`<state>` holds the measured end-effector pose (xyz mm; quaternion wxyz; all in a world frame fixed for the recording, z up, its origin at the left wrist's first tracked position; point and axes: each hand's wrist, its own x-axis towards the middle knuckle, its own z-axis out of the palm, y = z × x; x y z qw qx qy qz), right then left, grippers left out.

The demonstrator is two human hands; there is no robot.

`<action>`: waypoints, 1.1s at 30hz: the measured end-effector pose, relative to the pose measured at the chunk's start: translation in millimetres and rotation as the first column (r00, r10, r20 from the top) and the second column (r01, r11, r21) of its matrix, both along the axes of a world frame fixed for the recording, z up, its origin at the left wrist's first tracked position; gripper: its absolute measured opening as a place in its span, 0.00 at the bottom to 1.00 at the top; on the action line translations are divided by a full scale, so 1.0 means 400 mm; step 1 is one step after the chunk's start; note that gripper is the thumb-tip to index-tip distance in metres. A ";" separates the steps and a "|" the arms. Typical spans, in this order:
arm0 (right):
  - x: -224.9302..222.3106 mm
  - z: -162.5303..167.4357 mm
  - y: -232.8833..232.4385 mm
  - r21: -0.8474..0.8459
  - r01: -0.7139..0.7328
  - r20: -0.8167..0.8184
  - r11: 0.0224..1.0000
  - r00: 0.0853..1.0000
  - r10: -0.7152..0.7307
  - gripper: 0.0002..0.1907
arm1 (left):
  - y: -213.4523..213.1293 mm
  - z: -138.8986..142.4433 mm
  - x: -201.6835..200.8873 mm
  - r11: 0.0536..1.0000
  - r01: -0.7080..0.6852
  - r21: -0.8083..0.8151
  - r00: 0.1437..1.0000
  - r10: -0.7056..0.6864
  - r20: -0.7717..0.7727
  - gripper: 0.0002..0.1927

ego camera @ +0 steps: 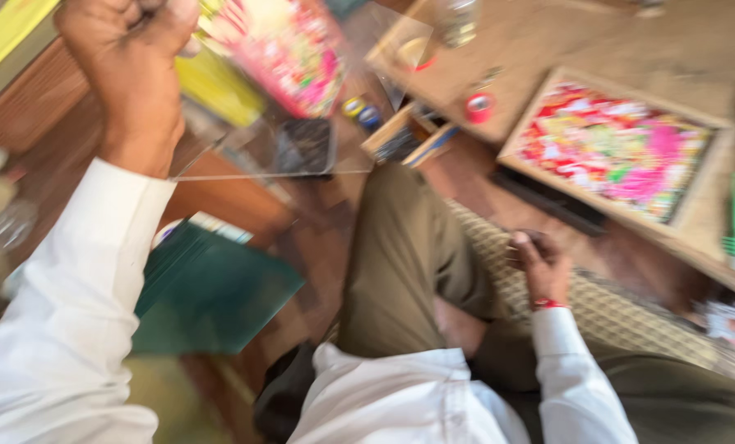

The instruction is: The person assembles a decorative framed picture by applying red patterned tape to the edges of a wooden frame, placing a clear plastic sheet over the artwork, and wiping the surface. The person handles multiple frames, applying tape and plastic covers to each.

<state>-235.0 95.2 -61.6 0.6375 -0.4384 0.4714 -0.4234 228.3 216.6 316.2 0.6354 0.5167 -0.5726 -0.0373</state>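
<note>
A cluttered workshop floor of reddish-brown wood lies blurred under a seated person in olive trousers and a white shirt. The left hand (pixel 133 62) is raised high, fingers curled shut on the top edge of a clear rectangular glass sheet (pixel 302 107), which hangs tilted in front of a bright pink patterned picture (pixel 289 49). The right hand (pixel 540 263) rests low by the knee on a woven tan mat (pixel 622 308), fingers curled; whether it holds anything cannot be told. A wooden-framed pink and yellow picture (pixel 618 148) lies nearby, and stacked green glass sheets (pixel 211 292) lie below the left arm.
</note>
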 end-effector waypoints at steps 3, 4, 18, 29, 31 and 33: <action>0.005 0.107 0.005 -0.122 -0.063 0.075 0.990 0.995 0.073 0.24 | -0.121 -0.022 -0.069 0.991 0.131 -0.006 0.948 -0.127 -0.294 0.06; 0.001 0.141 0.009 -0.159 -0.075 0.088 0.984 0.992 0.090 0.27 | -0.159 -0.044 -0.095 0.986 0.168 0.010 0.906 -0.151 -0.396 0.05; -0.314 0.250 -0.132 0.014 0.229 0.417 0.973 0.883 -0.214 0.18 | -0.686 -0.621 -0.493 0.825 0.511 0.240 0.757 -0.300 -0.580 0.30; -0.364 0.161 -0.253 0.144 0.267 0.310 0.953 0.902 -0.300 0.21 | -0.558 -0.797 -0.602 0.813 0.166 0.558 0.892 -0.365 0.267 0.50; -0.368 0.155 -0.245 0.143 0.282 0.247 0.949 0.918 -0.310 0.21 | -0.551 -0.788 -0.609 0.815 0.163 0.556 0.907 -0.345 0.239 0.45; -0.368 0.149 -0.240 0.108 0.324 0.149 0.940 0.929 -0.337 0.21 | -0.551 -0.780 -0.611 0.818 0.178 0.548 0.914 -0.343 0.216 0.41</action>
